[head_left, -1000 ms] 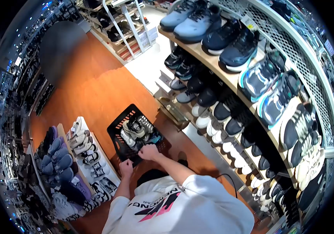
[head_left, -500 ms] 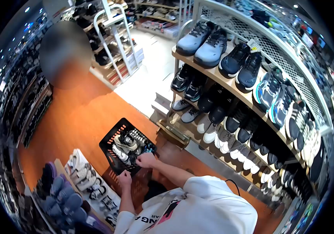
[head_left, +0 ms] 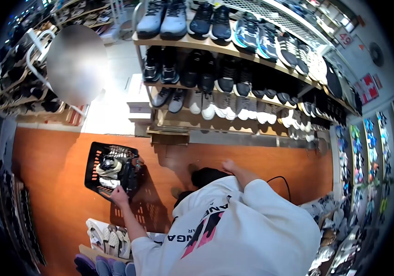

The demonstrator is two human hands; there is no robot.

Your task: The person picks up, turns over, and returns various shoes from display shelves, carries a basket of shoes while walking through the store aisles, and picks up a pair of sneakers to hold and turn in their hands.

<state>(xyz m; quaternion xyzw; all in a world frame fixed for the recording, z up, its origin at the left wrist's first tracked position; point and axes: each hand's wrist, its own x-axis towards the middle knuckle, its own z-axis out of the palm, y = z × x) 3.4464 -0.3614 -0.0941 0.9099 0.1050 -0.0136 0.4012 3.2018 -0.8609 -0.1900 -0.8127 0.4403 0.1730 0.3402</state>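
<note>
A black plastic basket (head_left: 93, 172) with shoes (head_left: 109, 167) in it hangs above the wooden floor, left of my body. My left hand (head_left: 119, 196) is closed on the basket's near rim. On the other side of my body, my right hand (head_left: 229, 166) is held away from the basket, out over the floor below the shoe shelves. Its fingers look loosely curled, but they are too small to make out clearly.
Tiered shelves (head_left: 206, 44) of paired shoes stand ahead. White boxes (head_left: 138, 99) are stacked at their left end. A low rack (head_left: 89, 252) of sandals and shoes is near my left arm. More shoe displays (head_left: 355, 161) line the right side. A dark cable (head_left: 283, 180) curves beside my right arm.
My right hand has left the basket and moved right. The basket, with my left hand on it, now appears further left. The view has turned right toward the shelves.
</note>
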